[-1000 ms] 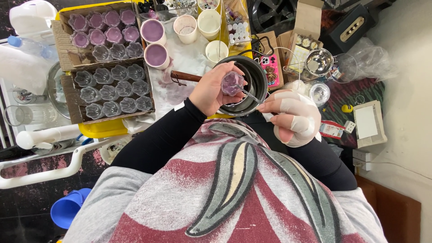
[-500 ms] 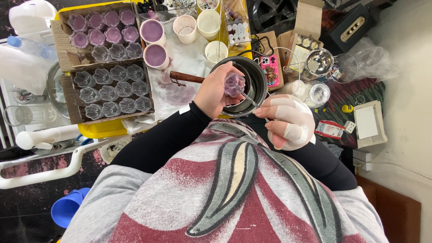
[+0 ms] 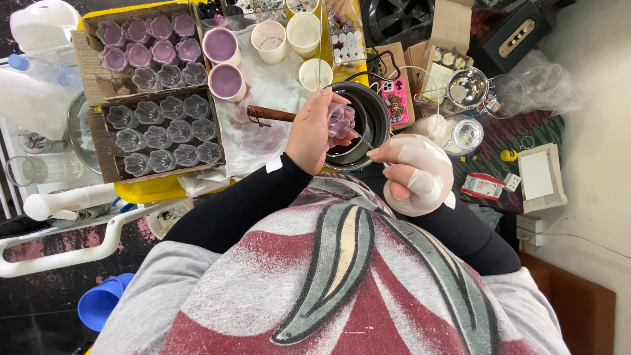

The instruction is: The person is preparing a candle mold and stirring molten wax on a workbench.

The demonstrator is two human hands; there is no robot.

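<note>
My left hand (image 3: 311, 131) grips a small clear flower-shaped cup (image 3: 340, 120) filled with purple liquid, held tilted over a dark metal pot (image 3: 371, 108). My right hand (image 3: 415, 172), wrapped in white bandage, pinches the handle of a thin metal spoon (image 3: 361, 139) whose tip reaches into the cup. A wooden handle (image 3: 271, 114) sticks out from the pot to the left, across a stained white cloth (image 3: 263, 135).
Two cardboard trays hold flower-shaped cups: purple-filled ones (image 3: 148, 39) at the back, empty clear ones (image 3: 161, 131) nearer. Round cups of purple liquid (image 3: 224, 45) and empty white cups (image 3: 303, 31) stand behind. A small steel bowl (image 3: 465, 87) and a glass jar (image 3: 467, 135) sit right.
My right hand has drawn in towards my body and curled tighter on the spoon. My left hand has tipped the cup a little further over the pot.
</note>
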